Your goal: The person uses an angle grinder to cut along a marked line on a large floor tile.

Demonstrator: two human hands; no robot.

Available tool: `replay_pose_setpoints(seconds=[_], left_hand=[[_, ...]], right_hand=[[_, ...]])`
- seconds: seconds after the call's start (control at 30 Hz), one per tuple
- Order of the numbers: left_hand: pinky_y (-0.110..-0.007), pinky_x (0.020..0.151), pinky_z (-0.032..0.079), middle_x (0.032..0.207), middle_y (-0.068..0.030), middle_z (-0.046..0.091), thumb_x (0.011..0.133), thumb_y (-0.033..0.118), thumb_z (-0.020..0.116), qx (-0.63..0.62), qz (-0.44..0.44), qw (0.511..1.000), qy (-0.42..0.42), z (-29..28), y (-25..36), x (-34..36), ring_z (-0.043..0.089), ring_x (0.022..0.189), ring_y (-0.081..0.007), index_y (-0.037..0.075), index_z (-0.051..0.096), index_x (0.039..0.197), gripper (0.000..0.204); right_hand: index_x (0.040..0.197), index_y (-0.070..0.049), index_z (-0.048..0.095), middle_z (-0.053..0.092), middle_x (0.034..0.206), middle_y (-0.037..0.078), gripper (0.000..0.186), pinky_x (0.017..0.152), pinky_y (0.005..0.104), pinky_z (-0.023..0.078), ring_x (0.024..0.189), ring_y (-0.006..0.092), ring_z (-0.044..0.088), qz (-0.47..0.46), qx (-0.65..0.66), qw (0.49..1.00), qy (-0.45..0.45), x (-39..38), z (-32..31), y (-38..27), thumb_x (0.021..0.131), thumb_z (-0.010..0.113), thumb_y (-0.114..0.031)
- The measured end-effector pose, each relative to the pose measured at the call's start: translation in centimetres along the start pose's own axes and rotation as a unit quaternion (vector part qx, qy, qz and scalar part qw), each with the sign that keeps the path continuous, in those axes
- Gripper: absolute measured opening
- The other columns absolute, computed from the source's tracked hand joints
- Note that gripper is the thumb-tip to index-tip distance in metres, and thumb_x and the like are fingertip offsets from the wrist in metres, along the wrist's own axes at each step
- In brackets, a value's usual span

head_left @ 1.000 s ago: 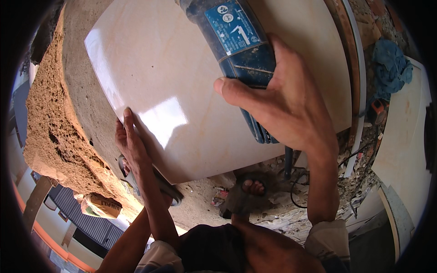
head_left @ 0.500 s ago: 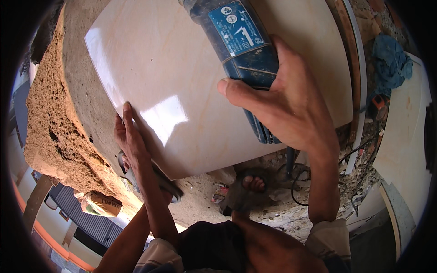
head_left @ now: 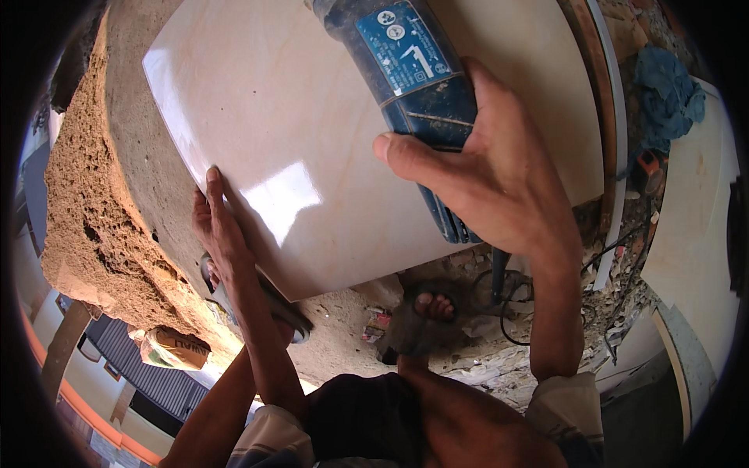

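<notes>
A large glossy cream tile (head_left: 351,210) lies in front of me, with a bright patch of reflected light on its surface. My left hand (head_left: 220,226) grips its left edge, the thumb on top and the fingers at the side, partly hidden. My right hand (head_left: 507,171) is wrapped round the body of a blue angle grinder (head_left: 425,93), held over the right half of the tile. The grinder's front end runs past the top of the view, so its disc is hidden. A dark cord (head_left: 499,277) leaves its rear end.
A sand heap (head_left: 94,203) lies at the left, with a paper bag (head_left: 175,347) at its foot. My feet rest on rough ground below the tile. To the right are long strips (head_left: 612,156), a blue cloth (head_left: 667,93), a tape measure (head_left: 649,168) and another pale slab (head_left: 694,210).
Very little differs. The tile and my left hand have shifted up slightly in view; both hands keep their grip, and the grinder stays nearly in place.
</notes>
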State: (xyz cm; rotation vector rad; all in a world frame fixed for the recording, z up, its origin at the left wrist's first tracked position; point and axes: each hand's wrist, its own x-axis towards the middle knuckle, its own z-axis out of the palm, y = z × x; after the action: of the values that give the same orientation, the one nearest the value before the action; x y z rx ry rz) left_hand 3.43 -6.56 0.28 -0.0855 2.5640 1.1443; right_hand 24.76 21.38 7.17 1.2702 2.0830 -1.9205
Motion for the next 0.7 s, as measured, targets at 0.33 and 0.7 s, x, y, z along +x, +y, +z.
replay_pose_setpoints(seconds=[0.33, 0.7], left_hand=[[-0.033, 0.089, 0.056, 0.119, -0.0089, 0.076, 0.104, 0.046, 0.071, -0.018, 0.010, 1.000, 0.017, 0.2, -0.2, 0.0, 0.069, 0.106, -0.0169, 0.000, 0.072, 0.134, 0.055], [-0.032, 0.090, 0.056, 0.122, -0.0085, 0.076, 0.104, 0.047, 0.071, -0.024, 0.010, 1.000, 0.014, 0.3, 0.1, -0.2, 0.069, 0.109, -0.0165, 0.002, 0.073, 0.134, 0.054]], right_hand=[[0.116, 0.000, 0.064, 0.067, 0.087, 0.007, 0.054, 0.069, 0.0342, 0.056, 0.075, 0.0159, 0.066, -0.002, -0.008, 1.000, 0.009, -1.0, -0.1, 0.5, 0.083, 0.089, -0.034], [0.115, 0.000, 0.064, 0.067, 0.088, 0.006, 0.053, 0.070, 0.0343, 0.056, 0.076, 0.0156, 0.066, -0.004, -0.012, 1.000, 0.007, -1.8, -0.2, 0.9, 0.083, 0.089, -0.034]])
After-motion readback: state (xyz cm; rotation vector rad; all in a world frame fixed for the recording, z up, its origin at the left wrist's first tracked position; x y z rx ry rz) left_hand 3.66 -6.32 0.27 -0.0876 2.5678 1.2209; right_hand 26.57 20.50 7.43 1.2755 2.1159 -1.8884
